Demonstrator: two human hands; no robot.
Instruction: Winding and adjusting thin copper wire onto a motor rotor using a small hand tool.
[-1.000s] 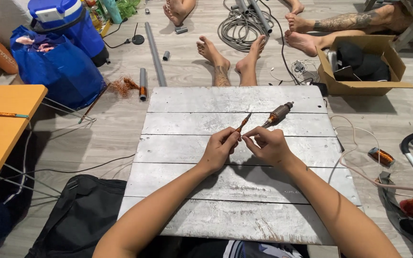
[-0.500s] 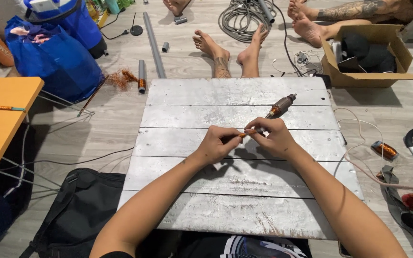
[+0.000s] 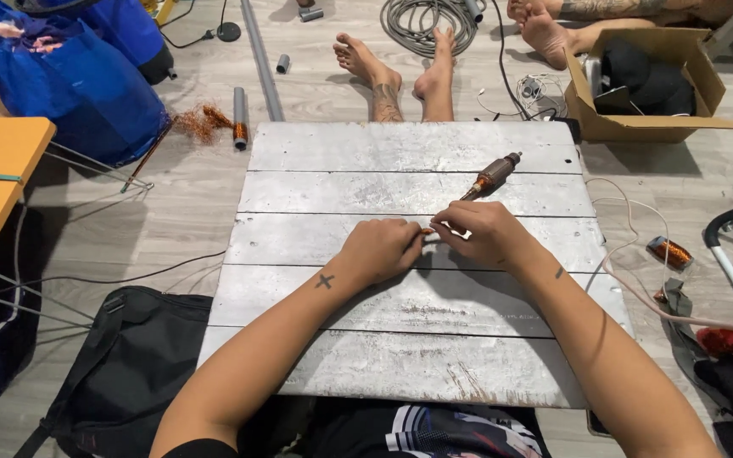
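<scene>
1. Right now both hands meet over the middle plank of the grey wooden desk; the left hand and right hand sit knuckle to knuckle, fingers pressed together on a small copper-coloured piece that barely shows between them. Just what it is cannot be told.
2. Judging by this grip, the work is fine pinching or twisting, so it would go best with both wrists resting on the plank, as they do now, for steadiness.
3. Keep the pinch close to the fingertips; a hold further back would hide the piece from view entirely.
4. The motor rotor, with its copper winding and shaft, lies on the desk just beyond the right hand, tilted toward the far right corner. It looks free to roll, so a careless elbow could nudge it.
5. A pale cable loops off the right edge near the right forearm; best kept away from the sleeve side.
6. A copper coil lies on the floor to the right, and another person's bare feet rest beyond the far edge.
</scene>
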